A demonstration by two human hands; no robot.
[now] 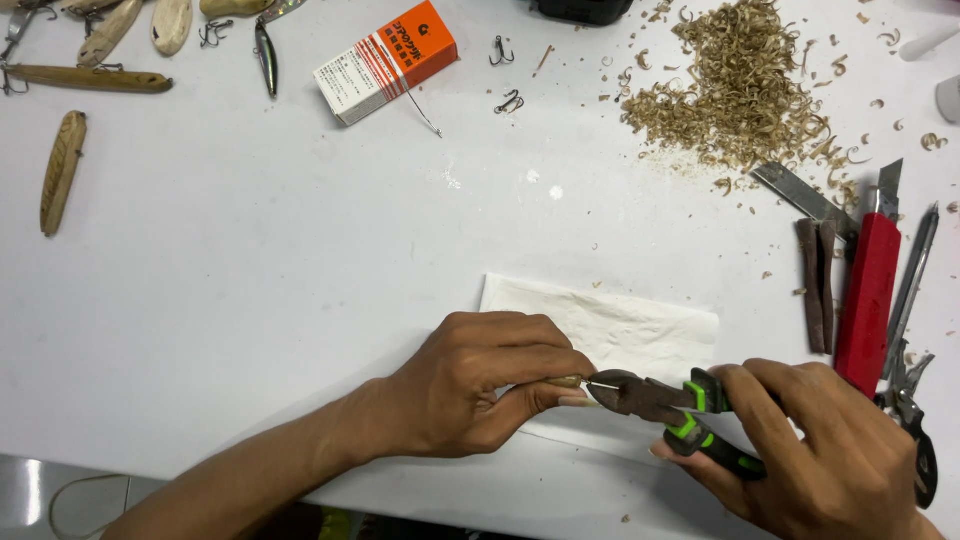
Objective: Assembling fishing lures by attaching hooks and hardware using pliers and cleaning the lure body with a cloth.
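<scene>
Wire held at cutter jaws over a paper towel.

Left hand [470,385] pinches a small wooden piece [566,382], apparently with a thin wire [603,384] protruding. Green-handled side cutters [660,402], jaws at the wire, are gripped by the right hand [830,455] closed round the handles. White paper towel [620,325] lies beneath on the white surface [300,250].
</scene>
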